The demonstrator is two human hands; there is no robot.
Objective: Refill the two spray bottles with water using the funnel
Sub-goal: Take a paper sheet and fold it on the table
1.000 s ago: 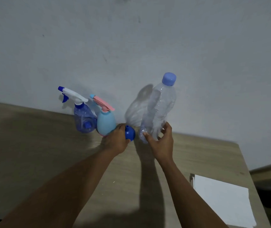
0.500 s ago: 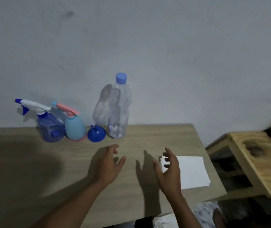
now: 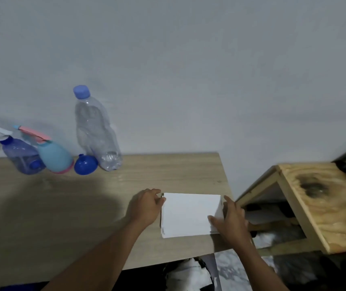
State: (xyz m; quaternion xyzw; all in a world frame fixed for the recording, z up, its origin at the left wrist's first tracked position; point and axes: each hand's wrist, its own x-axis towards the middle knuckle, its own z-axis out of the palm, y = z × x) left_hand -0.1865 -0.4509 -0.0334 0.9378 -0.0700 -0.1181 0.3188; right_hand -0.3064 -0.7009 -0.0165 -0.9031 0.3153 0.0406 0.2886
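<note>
Against the wall at the back left of the wooden table (image 3: 62, 206) stand a see-through blue spray bottle (image 3: 20, 156), a light-blue spray bottle with a pink trigger (image 3: 54, 158) and a capped clear water bottle (image 3: 96, 133). The blue funnel (image 3: 85, 164) lies on its side between the last two. Both hands are far from them, at a white sheet (image 3: 188, 213) near the table's front right corner. My left hand (image 3: 144, 206) curls on its left edge. My right hand (image 3: 230, 219) grips its right edge, thumb on top.
A bare wooden stool (image 3: 325, 206) with a dark scorch mark stands just right of the table, with a gap between them. Crumpled paper and cloth (image 3: 186, 274) lie on the floor below the table's front edge. A plain wall runs behind.
My hands left the funnel and water bottle, drew back over the table and moved right onto the white sheet. The view swung right. The bottles and funnel stay by the wall.
</note>
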